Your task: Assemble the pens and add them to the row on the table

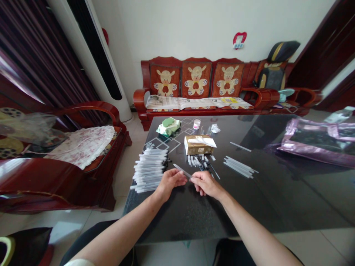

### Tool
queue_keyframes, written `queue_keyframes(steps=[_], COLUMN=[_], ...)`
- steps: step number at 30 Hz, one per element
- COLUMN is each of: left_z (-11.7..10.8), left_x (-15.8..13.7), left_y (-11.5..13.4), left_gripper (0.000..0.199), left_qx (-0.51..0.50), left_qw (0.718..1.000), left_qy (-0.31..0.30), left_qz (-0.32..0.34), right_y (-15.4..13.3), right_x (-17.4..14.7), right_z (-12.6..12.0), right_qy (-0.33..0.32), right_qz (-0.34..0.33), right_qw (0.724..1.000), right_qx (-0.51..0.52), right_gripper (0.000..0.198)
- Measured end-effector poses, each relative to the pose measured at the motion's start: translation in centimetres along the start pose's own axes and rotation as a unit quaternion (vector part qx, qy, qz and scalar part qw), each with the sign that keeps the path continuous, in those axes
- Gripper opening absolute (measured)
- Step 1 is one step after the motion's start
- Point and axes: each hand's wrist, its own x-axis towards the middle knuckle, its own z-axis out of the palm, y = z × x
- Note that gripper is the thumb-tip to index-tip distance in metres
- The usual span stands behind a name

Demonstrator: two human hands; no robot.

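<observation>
Between my two hands is a slim translucent pen barrel [181, 170], held slanting above the dark table. My left hand [172, 181] pinches it near the middle, and the fingers of my right hand [206, 183] close on its near right end. Beside my left hand lies a thick row of whitish pens [149, 170] with dark ends. Just beyond my right hand are scattered pen caps and thin black pieces [199, 162]. Farther right, several pale barrels [239, 167] lie in a bundle, and one single barrel [240, 147] lies behind them.
A gold tissue box [200, 148] stands behind the caps. Farther back are a green wipes pack [168, 127], a small white cup [196, 124] and a crumpled tissue [215, 128]. A purple-edged plastic bag [307, 157] lies right. A wooden sofa [191, 114] stands beyond the table [277, 199].
</observation>
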Motion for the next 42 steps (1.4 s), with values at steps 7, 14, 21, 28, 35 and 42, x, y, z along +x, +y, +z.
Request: queue_keyframes(steps=[7, 14, 21, 28, 35, 42], left_z=[-1.3, -2.5, -2.9, -1.9, -1.7, -1.6], left_x=[1.2, 2.2, 2.1, 1.1, 0.8, 0.6], left_y=[0.4, 1.1, 1.0, 0.6, 0.0, -0.3], left_gripper=[0.036, 0.029, 0.023, 0.029, 0.032, 0.029], left_qx=[0.017, 0.100, 0.368, 0.511, 0.530, 0.450], left_qw=[0.997, 0.984, 0.909, 0.821, 0.800, 0.853], left_qy=[0.061, 0.088, 0.050, -0.017, -0.043, -0.033], left_qz=[0.045, 0.115, 0.191, 0.252, 0.278, 0.261], right_y=[1.4, 2.9, 3.2, 2.6, 4.3, 6.1], right_x=[0.6, 1.0, 1.3, 1.3, 3.0, 3.6], right_z=[-2.6, -4.8, -4.5, -5.0, -3.3, -2.7], right_qy=[0.154, 0.250, 0.261, 0.314, 0.273, 0.255], right_qz=[0.078, 0.052, 0.005, -0.085, -0.188, -0.155], right_qw=[0.984, 0.959, 0.945, 0.894, 0.881, 0.887], right_qx=[-0.032, -0.121, -0.198, -0.306, -0.338, -0.351], right_gripper=[0.030, 0.015, 0.024, 0.020, 0.022, 0.024])
